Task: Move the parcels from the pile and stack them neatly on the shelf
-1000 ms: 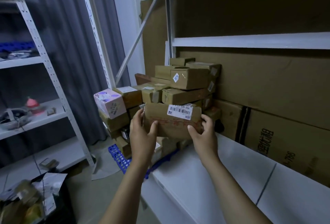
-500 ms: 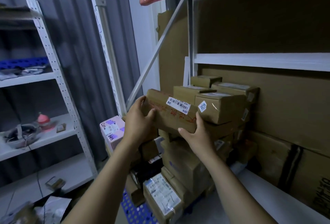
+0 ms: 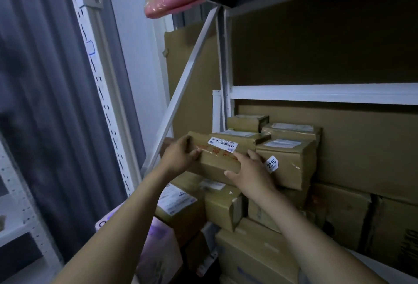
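Note:
A long brown parcel (image 3: 217, 161) with a white barcode label and red writing sits high on the left side of the stack of parcels (image 3: 226, 206) on the shelf. My left hand (image 3: 181, 157) grips its left end, fingers curled over the top edge. My right hand (image 3: 248, 170) holds its right end, fingers against the front face. Right beside it sits a parcel tagged 2215 (image 3: 287, 163). More small boxes (image 3: 246, 123) lie behind on top.
White shelf uprights (image 3: 101, 93) and a diagonal brace (image 3: 187, 73) stand left of the stack. Flat cardboard sheets (image 3: 362, 148) line the back. A white and purple parcel (image 3: 158, 245) sits low left. A pink bag (image 3: 165, 5) lies on the upper shelf.
Both hands have lifted the long parcel from low in front of the stack up to its top left, beside the 2215 parcel. The view has tilted upward and closer.

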